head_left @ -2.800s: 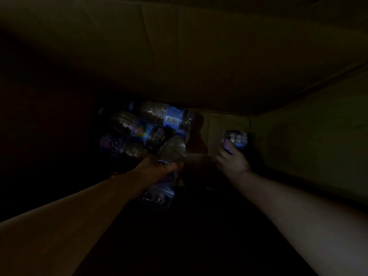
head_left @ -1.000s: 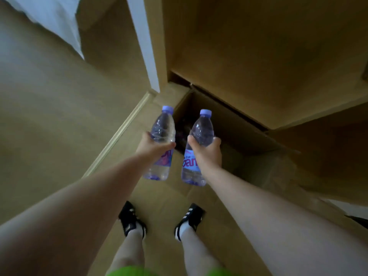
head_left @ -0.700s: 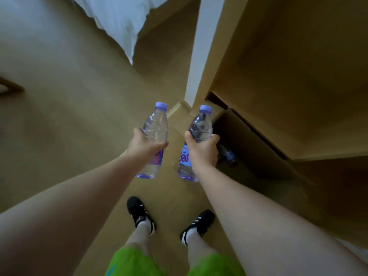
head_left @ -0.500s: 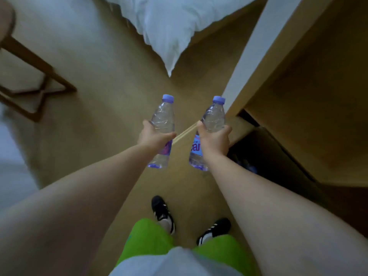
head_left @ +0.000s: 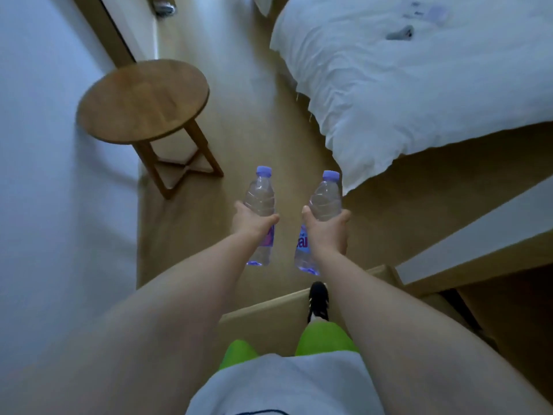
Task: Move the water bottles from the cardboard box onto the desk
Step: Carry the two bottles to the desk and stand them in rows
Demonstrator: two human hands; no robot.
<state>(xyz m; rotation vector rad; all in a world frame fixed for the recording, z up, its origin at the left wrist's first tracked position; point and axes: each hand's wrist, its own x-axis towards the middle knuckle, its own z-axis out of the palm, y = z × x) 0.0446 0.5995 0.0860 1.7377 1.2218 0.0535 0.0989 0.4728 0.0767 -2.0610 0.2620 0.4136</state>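
I hold two clear water bottles with purple caps upright in front of me, above the floor. My left hand (head_left: 253, 224) grips the left bottle (head_left: 261, 196) around its middle. My right hand (head_left: 327, 232) grips the right bottle (head_left: 326, 199) the same way. A flap of the cardboard box (head_left: 263, 313) shows low in the view beside my legs. The wooden desk's edge (head_left: 478, 235) runs along the right side, and its top is out of view.
A round wooden stool (head_left: 143, 100) stands at the left near the white wall. A bed with white bedding (head_left: 419, 79) fills the upper right. Wooden floor (head_left: 245, 121) lies between them. My black shoe (head_left: 318, 301) rests beside the box flap.
I lifted both bottles out of the dark box and rose. My view has swung from the box and desk towards the stool and the bed, with both bottles still held.
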